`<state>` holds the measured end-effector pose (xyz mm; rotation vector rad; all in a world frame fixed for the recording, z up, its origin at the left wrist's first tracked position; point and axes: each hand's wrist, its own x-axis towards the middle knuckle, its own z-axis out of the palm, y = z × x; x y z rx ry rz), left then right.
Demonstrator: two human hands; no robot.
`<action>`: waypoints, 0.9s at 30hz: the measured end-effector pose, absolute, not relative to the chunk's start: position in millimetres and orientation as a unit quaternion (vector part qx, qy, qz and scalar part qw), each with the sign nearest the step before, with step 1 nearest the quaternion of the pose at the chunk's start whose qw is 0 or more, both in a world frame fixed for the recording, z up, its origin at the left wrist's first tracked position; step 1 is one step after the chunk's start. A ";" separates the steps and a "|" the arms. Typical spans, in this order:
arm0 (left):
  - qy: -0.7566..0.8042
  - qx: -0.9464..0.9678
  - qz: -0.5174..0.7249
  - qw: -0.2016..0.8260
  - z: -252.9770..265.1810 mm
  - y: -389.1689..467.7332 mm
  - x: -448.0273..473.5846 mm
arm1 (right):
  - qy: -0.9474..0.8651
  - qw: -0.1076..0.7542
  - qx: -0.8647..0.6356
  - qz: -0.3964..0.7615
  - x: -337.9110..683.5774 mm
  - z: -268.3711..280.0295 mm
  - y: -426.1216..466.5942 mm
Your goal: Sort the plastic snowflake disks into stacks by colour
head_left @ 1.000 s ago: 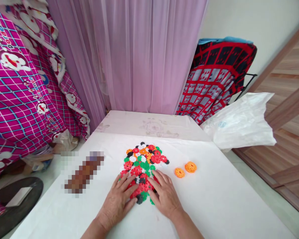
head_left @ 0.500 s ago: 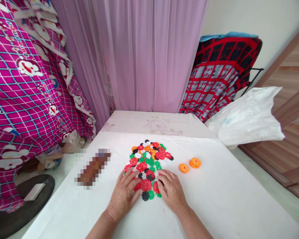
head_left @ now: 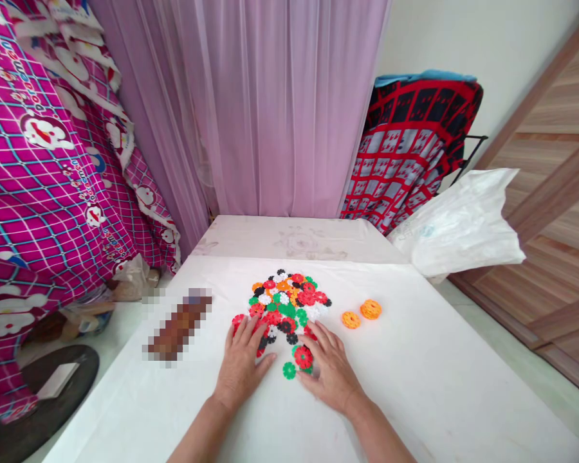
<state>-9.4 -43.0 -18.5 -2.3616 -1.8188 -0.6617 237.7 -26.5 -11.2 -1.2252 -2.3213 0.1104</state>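
A loose pile of notched plastic discs in red, green, black, white and orange lies on the white-covered table. My left hand rests at the pile's near left edge, fingers spread over some red and black discs. On the near right side, my right hand lies with fingers apart, touching discs. Between the hands sit a green disc and a red disc, slightly apart from the main pile. Discs under my fingers are partly hidden.
Two small stacks of orange discs, one nearer and one farther, stand right of the pile. A pixelated brownish item lies at the left. A white plastic bag is beside the table's right edge.
My hands have shifted the near discs: red and black ones have gone forward and left into the pile. A gap of bare cloth now shows between my hands.
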 end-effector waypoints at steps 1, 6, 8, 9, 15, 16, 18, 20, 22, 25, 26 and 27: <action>-0.582 -0.784 -0.212 0.043 -20.3 -43.9 -7.7 | -0.856 0.247 -0.452 0.037 233.3 -12.5 -23.2; -0.591 -0.777 -0.208 0.055 -28.7 -40.5 8.6 | -0.813 0.311 -0.493 -0.004 210.2 -17.5 3.6; -0.615 -0.756 -0.213 0.061 -30.0 -36.4 12.9 | -0.793 0.347 -0.501 -0.012 208.7 -18.5 10.7; -0.627 -0.745 -0.217 0.065 -29.9 -34.6 13.6 | -0.785 0.362 -0.502 -0.014 209.6 -18.8 12.3; -0.621 -0.745 -0.231 0.073 -26.0 -29.8 9.7 | -0.806 0.370 -0.462 -0.019 201.7 -10.7 7.4; -0.605 -0.759 -0.231 0.068 -25.2 -28.4 8.8 | -0.821 0.358 -0.445 -0.013 195.9 -7.9 7.2; -0.572 -0.787 -0.226 0.053 -23.0 -23.8 4.9 | -0.841 0.344 -0.418 -0.003 185.4 -2.9 9.1; -0.548 -0.809 -0.210 0.035 -19.8 -18.3 -4.8 | -0.845 0.345 -0.409 -0.001 182.9 -0.5 12.6; -0.550 -0.812 -0.194 0.025 -16.8 -15.0 -22.6 | -0.844 0.349 -0.408 -0.008 193.5 -1.3 14.4; -0.566 -0.805 -0.176 0.027 -15.8 -18.9 -59.8 | -0.838 0.348 -0.420 -0.018 230.8 -6.2 8.8; -0.574 -0.800 -0.174 0.032 -16.6 -22.2 -72.1 | -0.833 0.348 -0.429 -0.020 245.7 -8.3 5.2; -0.585 -0.791 -0.177 0.040 -17.8 -26.0 -83.1 | -0.827 0.349 -0.441 -0.024 260.0 -10.3 1.3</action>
